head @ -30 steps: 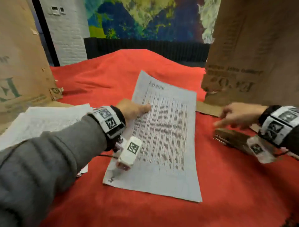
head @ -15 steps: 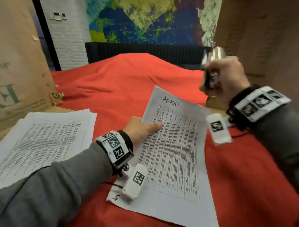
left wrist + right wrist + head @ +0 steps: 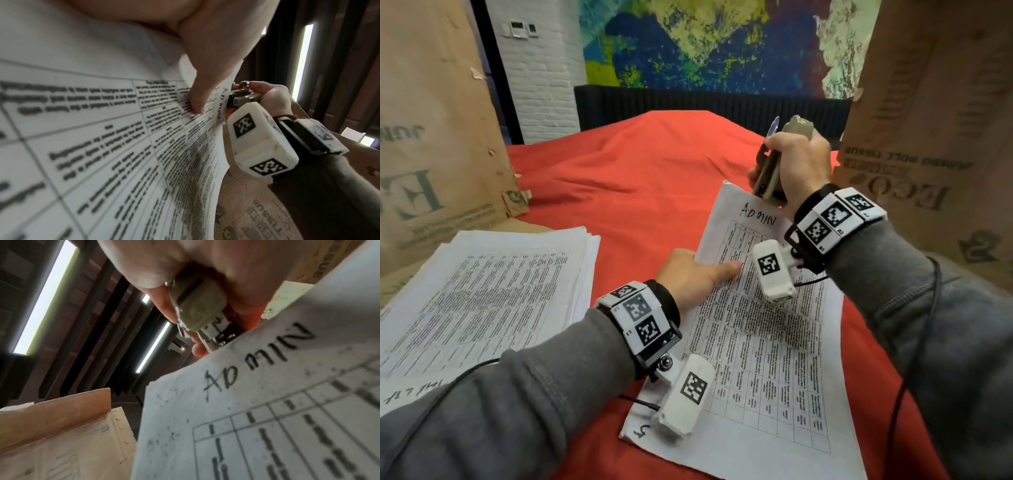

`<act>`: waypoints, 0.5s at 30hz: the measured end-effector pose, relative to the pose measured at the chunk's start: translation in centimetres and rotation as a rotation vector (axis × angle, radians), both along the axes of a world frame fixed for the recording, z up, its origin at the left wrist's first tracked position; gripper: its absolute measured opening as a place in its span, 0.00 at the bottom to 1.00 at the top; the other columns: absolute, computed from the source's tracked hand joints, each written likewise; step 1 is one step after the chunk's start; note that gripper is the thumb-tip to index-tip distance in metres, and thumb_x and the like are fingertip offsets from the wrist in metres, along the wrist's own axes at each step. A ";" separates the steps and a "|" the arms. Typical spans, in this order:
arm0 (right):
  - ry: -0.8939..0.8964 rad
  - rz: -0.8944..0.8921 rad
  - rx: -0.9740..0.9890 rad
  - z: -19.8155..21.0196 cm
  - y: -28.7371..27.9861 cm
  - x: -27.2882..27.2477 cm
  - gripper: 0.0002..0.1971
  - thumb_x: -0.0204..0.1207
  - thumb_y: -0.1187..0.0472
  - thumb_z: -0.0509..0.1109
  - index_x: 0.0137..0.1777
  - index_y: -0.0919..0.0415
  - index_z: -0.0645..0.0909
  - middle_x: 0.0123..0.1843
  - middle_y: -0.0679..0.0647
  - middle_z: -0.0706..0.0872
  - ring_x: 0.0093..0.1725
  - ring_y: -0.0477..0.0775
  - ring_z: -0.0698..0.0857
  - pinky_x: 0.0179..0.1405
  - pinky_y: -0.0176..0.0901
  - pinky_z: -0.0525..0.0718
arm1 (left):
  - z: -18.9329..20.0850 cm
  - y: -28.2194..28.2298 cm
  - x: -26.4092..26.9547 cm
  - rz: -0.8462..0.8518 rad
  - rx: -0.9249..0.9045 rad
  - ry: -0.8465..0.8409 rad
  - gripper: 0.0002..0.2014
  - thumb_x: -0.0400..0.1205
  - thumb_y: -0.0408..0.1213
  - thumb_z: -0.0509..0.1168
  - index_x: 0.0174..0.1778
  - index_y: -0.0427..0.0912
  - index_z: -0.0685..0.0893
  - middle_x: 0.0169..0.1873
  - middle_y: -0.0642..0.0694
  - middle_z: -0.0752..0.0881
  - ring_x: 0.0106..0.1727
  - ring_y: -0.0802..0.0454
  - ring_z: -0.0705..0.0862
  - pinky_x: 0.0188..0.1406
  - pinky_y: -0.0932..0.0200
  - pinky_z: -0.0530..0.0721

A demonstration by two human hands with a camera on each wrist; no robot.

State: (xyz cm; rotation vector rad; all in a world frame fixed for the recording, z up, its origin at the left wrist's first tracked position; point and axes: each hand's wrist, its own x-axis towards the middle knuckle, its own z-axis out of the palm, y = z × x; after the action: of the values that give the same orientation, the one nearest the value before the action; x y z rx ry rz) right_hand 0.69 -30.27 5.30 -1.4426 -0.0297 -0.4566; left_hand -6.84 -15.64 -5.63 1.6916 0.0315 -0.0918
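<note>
Head view: a sheet with boxes of print and the word ADMIN on top lies on a red cloth, from the middle down to the bottom right of the frame. The left hand is in the middle, at the sheet's left edge. It pinches the sheet, with the thumb on top and the other fingers hidden under the paper. The right hand is in the upper right. It is wrapped tight around a tan stapler. The stapler's lower end is right at the sheet's top edge. A pile of papers lies at the left. A brown box stands at the right.

Left wrist view: the thumb presses down on the sheet in the upper middle. The right hand and the stapler are at the middle right, at the sheet's far edge.

Right wrist view: the right hand grips the stapler at the top. The sheet fills the lower right, its top edge just by the stapler's metal end. I cannot tell if the paper is inside the stapler.
</note>
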 end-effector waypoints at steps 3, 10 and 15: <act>0.023 0.016 -0.041 -0.4 0.1 -0.4 0.04 0.72 0.64 0.69 0.44 0.57 0.76 0.32 0.59 0.85 0.30 0.65 0.90 0.40 0.69 0.92 | 0.2 -0.2 -0.1 0.003 -0.007 0.006 0.14 0.80 0.41 0.80 0.53 0.34 0.92 0.43 0.37 0.95 0.45 0.38 0.95 0.53 0.36 0.94; 0.027 -0.067 -0.093 -0.1 1.7 0.0 0.06 0.68 0.56 0.73 0.33 0.57 0.84 0.25 0.52 0.88 0.38 0.68 0.93 0.43 0.62 0.94 | -0.1 -0.8 -0.1 0.029 0.117 -0.014 0.21 0.77 0.47 0.81 0.45 0.28 0.89 0.34 0.39 0.86 0.34 0.47 0.84 0.35 0.53 0.81; 0.071 -0.040 -0.021 0.0 2.5 -0.3 0.11 0.73 0.56 0.74 0.41 0.66 0.85 0.30 0.60 0.90 0.32 0.66 0.91 0.27 0.54 0.91 | 0.1 -1.3 -0.2 0.066 0.239 -0.016 0.20 0.81 0.37 0.77 0.26 0.41 0.77 0.14 0.56 0.70 0.12 0.62 0.64 0.12 0.68 0.61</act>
State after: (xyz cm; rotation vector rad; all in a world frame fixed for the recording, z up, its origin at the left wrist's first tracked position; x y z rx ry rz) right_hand 0.35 -27.80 5.27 -1.4814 0.0520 -0.4384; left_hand -7.04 -16.92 -5.55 1.9286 0.0896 -0.0252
